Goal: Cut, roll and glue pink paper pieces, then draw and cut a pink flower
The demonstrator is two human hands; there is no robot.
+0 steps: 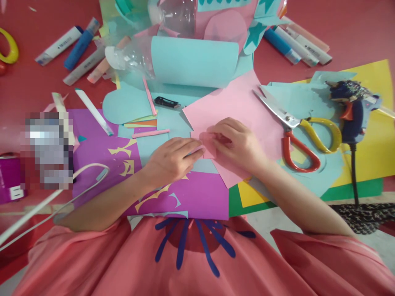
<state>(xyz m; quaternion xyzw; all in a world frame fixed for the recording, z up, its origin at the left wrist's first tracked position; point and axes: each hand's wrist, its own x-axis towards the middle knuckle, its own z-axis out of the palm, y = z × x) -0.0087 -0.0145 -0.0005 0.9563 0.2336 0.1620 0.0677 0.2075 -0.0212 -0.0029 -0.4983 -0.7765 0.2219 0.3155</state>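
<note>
At frame centre, our left hand [171,158] and right hand [237,142] both pinched a small pink paper piece [209,146] lying on the pink sheet [237,107]. Right of them lay scissors [296,127], then a glue gun [352,109]. Farther up sat a blue-wrapped bottle [185,59] and markers [296,43].

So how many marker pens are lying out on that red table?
7 show. Four lie at the upper left, three at the upper right. Paper may hide more.
</note>
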